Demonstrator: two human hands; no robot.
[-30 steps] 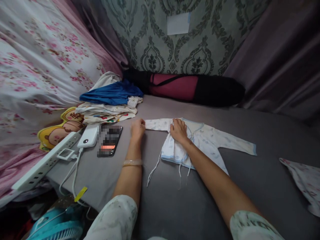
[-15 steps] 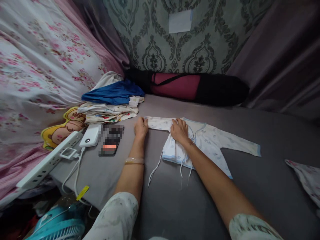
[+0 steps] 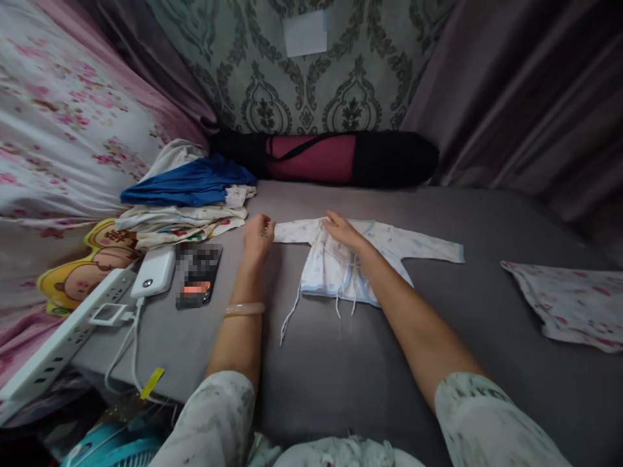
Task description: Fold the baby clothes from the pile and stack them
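Note:
A small white baby shirt [image 3: 326,266] with pale blue trim and string ties lies spread on the grey sheet [image 3: 302,389]. Its left sleeve reaches to my left hand [image 3: 259,237], whose fingers are curled closed at the cuff. My right hand [image 3: 343,230] rests on the shirt near the shoulder and collar, fingers apart and extended to the left. The right sleeve stretches out flat, with nothing touching it.
Folded clothes [image 3: 187,188] lie at the back left, near a phone [image 3: 199,275], a white power bank [image 3: 154,271] and a power strip [image 3: 68,331]. A long black and red bag [image 3: 311,157] lies along the wall. Patterned cloth [image 3: 569,305] is at the right.
The view has turned to the right, shifting the scene leftward. My right hand's fingers have straightened and moved toward the shirt's top edge. My left hand stays by the cuff.

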